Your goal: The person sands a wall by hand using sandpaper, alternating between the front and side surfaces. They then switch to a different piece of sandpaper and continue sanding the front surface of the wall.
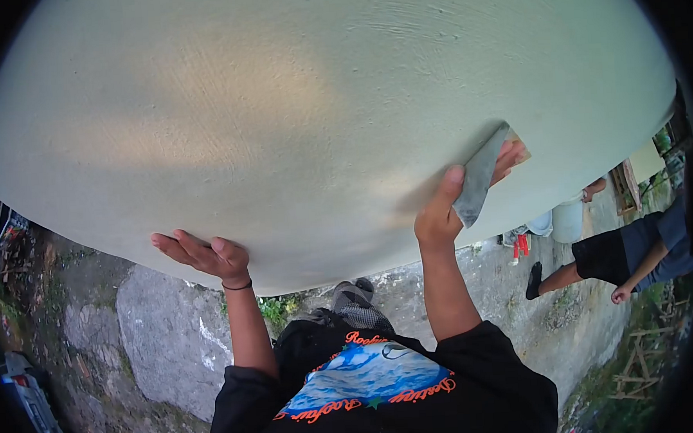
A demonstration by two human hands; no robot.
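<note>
A pale plastered wall (294, 109) fills most of the head view. My left hand (199, 254) lies flat against the wall's lower part, palm on the surface, fingers apart, holding nothing. A dark band circles that wrist. My right hand (452, 203) presses a grey rectangular plastering float (481, 174) against the wall further right, thumb in front and fingers behind its upper end.
Below is rough concrete and stony ground (165, 336). Another person (630, 252) in dark shorts bends over at the right, near a white bucket (568, 219) and a red tool (520, 245). Wooden scraps (637, 374) lie at the lower right, and a grey object (31, 398) at the far left.
</note>
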